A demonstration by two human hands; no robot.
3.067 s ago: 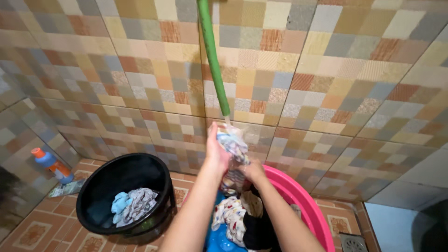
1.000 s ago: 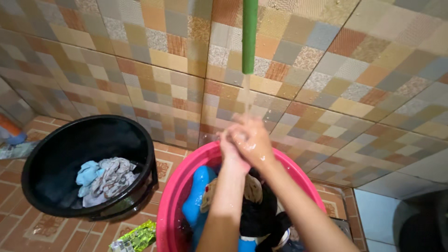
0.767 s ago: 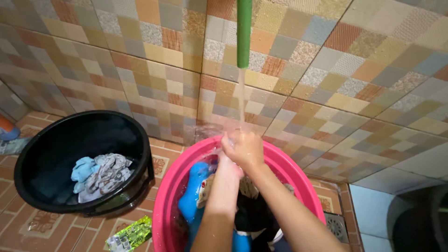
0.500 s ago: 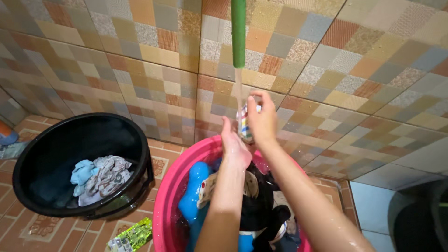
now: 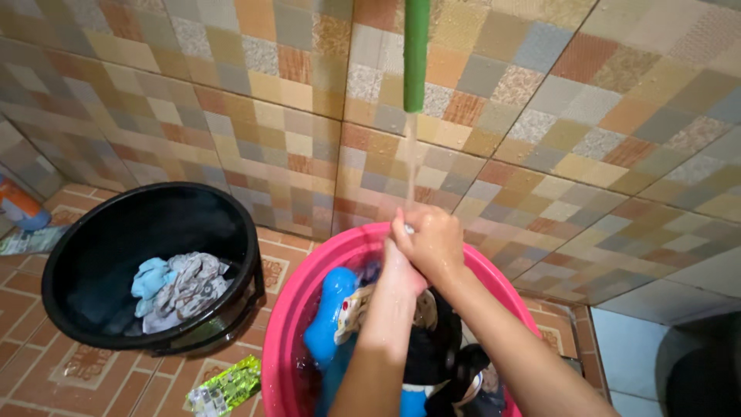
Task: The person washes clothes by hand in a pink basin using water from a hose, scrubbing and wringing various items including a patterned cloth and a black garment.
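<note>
A green hose (image 5: 416, 54) hangs down the tiled wall and pours a thin stream of water. Both my hands are pressed together under that stream, above the pink basin (image 5: 309, 309). My right hand (image 5: 431, 243) is clenched on top and my left hand (image 5: 397, 270) is closed just beneath it. They seem to squeeze a small piece of wet cloth, mostly hidden inside the fists. The basin holds water and soaked clothes: a blue garment (image 5: 330, 316), a patterned light cloth (image 5: 356, 309) and a black garment (image 5: 436, 351).
A black tub (image 5: 93, 309) stands on the brick-tiled floor at the left, with a blue and grey wrung bundle of clothes (image 5: 174, 286) inside. A green sachet (image 5: 224, 386) lies on the floor between the tubs. A blue and orange bottle (image 5: 19, 208) sits at far left.
My hands came down from a raised position near the hose end and are now clenched together lower, just over the basin's far rim. Water still runs from the hose.
</note>
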